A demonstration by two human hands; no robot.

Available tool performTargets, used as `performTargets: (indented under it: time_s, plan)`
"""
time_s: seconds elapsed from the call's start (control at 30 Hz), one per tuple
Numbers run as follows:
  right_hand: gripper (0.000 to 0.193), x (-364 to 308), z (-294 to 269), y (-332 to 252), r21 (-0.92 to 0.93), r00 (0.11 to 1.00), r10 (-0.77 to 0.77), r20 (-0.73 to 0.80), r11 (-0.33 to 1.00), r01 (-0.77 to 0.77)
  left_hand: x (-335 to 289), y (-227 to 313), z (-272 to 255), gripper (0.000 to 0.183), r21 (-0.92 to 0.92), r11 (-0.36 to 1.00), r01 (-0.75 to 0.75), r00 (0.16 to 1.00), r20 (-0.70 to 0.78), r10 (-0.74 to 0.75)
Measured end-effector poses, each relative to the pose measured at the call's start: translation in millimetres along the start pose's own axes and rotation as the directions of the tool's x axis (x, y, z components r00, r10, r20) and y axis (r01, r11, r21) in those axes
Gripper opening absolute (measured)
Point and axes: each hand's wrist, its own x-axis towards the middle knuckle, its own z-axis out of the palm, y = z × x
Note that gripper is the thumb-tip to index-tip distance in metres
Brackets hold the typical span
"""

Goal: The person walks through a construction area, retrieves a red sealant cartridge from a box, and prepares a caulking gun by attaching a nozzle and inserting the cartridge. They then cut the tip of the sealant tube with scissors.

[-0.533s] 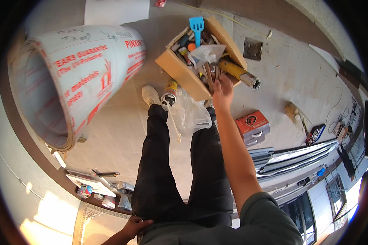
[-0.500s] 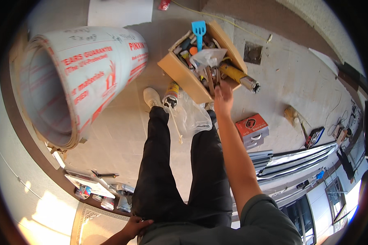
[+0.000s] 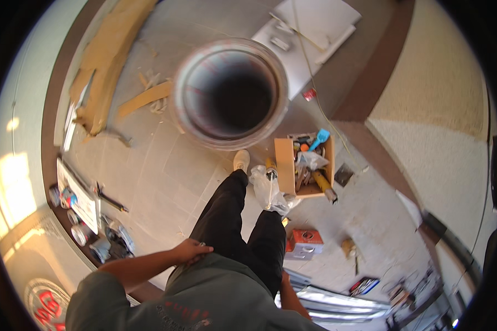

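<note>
My left hand [image 3: 190, 251] lies against the front of my dark trousers [image 3: 218, 223] at the waist, its fingers curled together. A small greyish spot shows by the fingers; whether it is something held is too small to tell. Down beside my right hip is my right hand [image 3: 285, 277], its fingers hidden behind the trouser leg. Ahead to the right, the cardboard box [image 3: 284, 165] holds a blue slotted spatula [image 3: 319, 139], a yellow canister [image 3: 321, 183], a clear plastic bag [image 3: 311, 160] and mixed tools. Neither hand touches the box.
A big sheet roll [image 3: 229, 140] stands ahead, its open end toward me. By my shoe [image 3: 241, 160] are another canister [image 3: 271, 167] and a plastic bag [image 3: 265, 190]. A red-and-grey box [image 3: 305, 243], metal strips [image 3: 342, 302], a white board [image 3: 301, 71] and cardboard [image 3: 107, 60] lie around.
My right hand has come away from the cardboard box back to my hip. My view has swung left, so the roll shows end-on and the box lies lower and farther right. My left hand stays at my waist.
</note>
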Motion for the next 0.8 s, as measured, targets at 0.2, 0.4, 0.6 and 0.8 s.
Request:
performTargets:
  time_s: [0.2, 0.4, 0.6, 0.8]
  plan:
    - [0.045, -20, -88, -11, 0.200, 0.964, -0.041, -0.264, 0.975, 0.096, 28, -28, -29, 0.041, -0.311, 0.904, -0.293, 0.953, -0.021, 0.302]
    - [0.045, -8, -269, -123, 0.301, 0.823, -0.349, -0.448, 0.808, 0.506, 89, -119, -20, 0.026, -0.110, 0.866, -0.489, 0.800, -0.451, 0.395]
    - [0.045, -22, -322, -162, 0.082, 0.714, -0.585, -0.384, 0.749, 0.658, 149, -266, 136, 0.025, -0.406, 0.840, -0.360, 0.889, -0.423, 0.176]
    - [0.045, -19, -308, -135, -0.144, 0.756, -0.622, -0.201, 0.783, 0.606, 205, -345, 317, 0.025, -0.630, 0.723, -0.284, 0.942, -0.324, 0.088]
